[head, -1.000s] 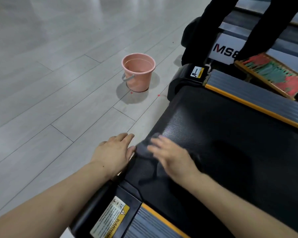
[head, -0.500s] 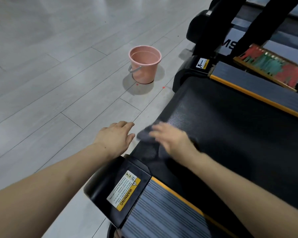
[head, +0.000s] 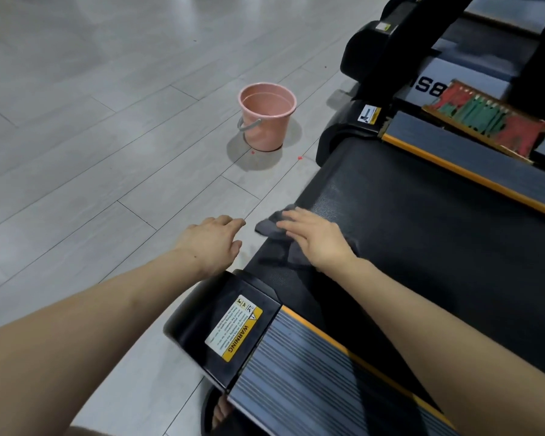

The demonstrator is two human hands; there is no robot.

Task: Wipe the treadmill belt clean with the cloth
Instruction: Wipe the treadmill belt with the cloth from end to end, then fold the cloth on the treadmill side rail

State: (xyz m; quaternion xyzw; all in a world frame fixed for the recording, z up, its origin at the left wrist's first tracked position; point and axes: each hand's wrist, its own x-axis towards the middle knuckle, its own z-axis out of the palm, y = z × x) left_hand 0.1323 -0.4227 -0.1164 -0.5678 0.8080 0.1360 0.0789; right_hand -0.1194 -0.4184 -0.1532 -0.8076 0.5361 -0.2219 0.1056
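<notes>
The black treadmill belt (head: 422,240) fills the right half of the view. A dark grey cloth (head: 272,226) lies at the belt's rear end, one corner hanging over the edge. My right hand (head: 315,239) lies flat on the cloth, fingers stretched toward the left. My left hand (head: 213,240) hovers over the floor just left of the belt's end, fingers loosely spread, holding nothing.
A pink bucket (head: 266,116) stands on the grey plank floor (head: 76,152) left of the treadmill. Grey side rails with yellow trim (head: 321,382) flank the belt. A red and green mat (head: 485,121) lies on the neighbouring treadmill. Black uprights (head: 406,51) stand at the top right.
My right hand has slid the cloth out to the belt's rear edge. My left hand has lifted off the treadmill's edge and now hangs over the floor. The view has tilted down.
</notes>
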